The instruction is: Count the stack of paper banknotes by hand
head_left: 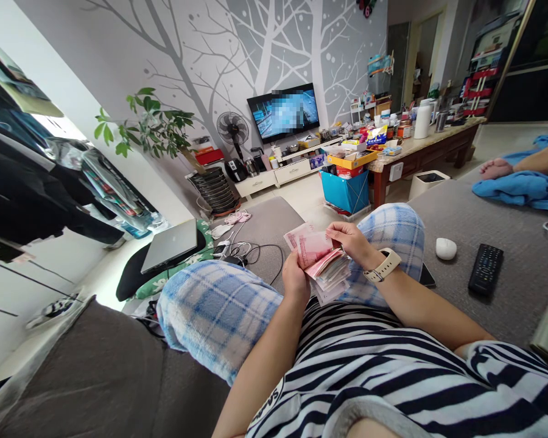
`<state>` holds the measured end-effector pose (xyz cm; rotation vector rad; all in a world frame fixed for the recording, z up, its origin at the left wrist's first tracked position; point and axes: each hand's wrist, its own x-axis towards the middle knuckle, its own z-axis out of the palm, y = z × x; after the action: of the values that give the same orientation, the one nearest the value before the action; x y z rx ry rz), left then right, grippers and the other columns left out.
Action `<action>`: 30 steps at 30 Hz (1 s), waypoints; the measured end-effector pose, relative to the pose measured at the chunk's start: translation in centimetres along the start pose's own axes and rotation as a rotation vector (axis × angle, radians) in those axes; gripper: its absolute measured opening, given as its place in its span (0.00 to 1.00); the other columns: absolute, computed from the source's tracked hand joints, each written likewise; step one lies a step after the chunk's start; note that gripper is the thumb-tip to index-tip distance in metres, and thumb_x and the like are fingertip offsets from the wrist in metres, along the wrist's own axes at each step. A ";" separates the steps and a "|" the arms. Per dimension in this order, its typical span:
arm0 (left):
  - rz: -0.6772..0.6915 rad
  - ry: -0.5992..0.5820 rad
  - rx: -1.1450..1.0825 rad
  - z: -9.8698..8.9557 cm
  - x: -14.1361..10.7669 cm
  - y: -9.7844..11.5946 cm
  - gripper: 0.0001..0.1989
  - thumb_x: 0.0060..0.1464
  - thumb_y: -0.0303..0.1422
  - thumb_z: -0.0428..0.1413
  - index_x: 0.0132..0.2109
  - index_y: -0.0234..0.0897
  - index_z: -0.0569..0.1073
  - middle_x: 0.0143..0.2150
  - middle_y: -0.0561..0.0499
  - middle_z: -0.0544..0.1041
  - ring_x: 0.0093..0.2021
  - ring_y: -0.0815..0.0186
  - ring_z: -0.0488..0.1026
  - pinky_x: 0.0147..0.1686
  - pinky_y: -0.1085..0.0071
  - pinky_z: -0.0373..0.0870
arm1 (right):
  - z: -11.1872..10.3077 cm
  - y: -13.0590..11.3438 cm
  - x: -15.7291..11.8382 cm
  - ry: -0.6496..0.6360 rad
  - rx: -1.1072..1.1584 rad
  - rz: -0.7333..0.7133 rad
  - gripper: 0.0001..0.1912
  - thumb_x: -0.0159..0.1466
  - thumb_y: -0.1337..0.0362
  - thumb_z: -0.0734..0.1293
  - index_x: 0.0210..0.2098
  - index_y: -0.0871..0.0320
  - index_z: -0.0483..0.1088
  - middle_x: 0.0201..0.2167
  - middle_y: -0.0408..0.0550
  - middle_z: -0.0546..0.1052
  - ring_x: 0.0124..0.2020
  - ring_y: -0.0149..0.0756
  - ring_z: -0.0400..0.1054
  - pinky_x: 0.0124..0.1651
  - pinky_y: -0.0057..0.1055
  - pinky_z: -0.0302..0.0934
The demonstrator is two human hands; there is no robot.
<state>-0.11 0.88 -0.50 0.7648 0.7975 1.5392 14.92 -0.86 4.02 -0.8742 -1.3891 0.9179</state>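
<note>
We see the left hand closed round one wad of banknotes above the lap, its fingers mostly hidden; the right hand pinches the wad's upper edge. Overlap prevents our counting notes. Outward: one watch, one remote, one leg cut off at right.

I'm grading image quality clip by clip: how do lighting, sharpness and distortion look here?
Head view: floor beside the laptop glares nearly white; head view: wide-angle stretching toward the edges, with the television leaning and pixelated blocks across its middle; head view: banknotes in the left hand and right hand look reasonably sharp, their fine print too small to read.
</note>
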 end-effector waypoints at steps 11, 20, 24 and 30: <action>-0.035 -0.057 -0.026 0.2 -0.4 0.3 0.15 0.44 0.40 0.59 0.35 0.32 0.76 0.35 0.43 0.80 0.37 0.57 0.77 0.42 0.61 0.70 | 0.1 0.6 0.2 -0.067 0.094 0.016 0.17 0.59 0.52 0.64 0.23 0.59 0.66 0.14 0.41 0.69 0.17 0.27 0.58 0.24 0.28 0.49; -0.107 -0.140 -0.036 1.0 -1.8 1.5 0.12 0.40 0.35 0.62 0.35 0.35 0.74 0.29 0.46 0.79 0.30 0.59 0.77 0.37 0.61 0.72 | 0.0 1.3 0.6 0.073 0.054 0.045 0.19 0.54 0.49 0.70 0.23 0.58 0.64 0.15 0.38 0.66 0.19 0.27 0.58 0.25 0.28 0.51; -0.096 -0.134 -0.046 1.1 -1.8 1.6 0.13 0.38 0.33 0.63 0.35 0.34 0.74 0.28 0.46 0.79 0.29 0.58 0.77 0.36 0.62 0.72 | -0.1 1.6 0.7 0.070 0.021 0.039 0.19 0.55 0.48 0.68 0.24 0.58 0.64 0.16 0.38 0.65 0.20 0.27 0.58 0.26 0.28 0.51; -0.091 -0.158 -0.028 1.1 -1.9 1.7 0.13 0.39 0.33 0.62 0.34 0.33 0.74 0.28 0.46 0.79 0.27 0.61 0.77 0.34 0.65 0.72 | 0.0 1.2 0.5 0.052 -0.020 0.020 0.18 0.57 0.51 0.66 0.21 0.59 0.64 0.16 0.39 0.65 0.20 0.27 0.57 0.27 0.28 0.51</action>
<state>0.13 -1.12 1.45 0.8080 0.6831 1.3874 14.90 0.11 3.16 -0.9229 -1.3488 0.8921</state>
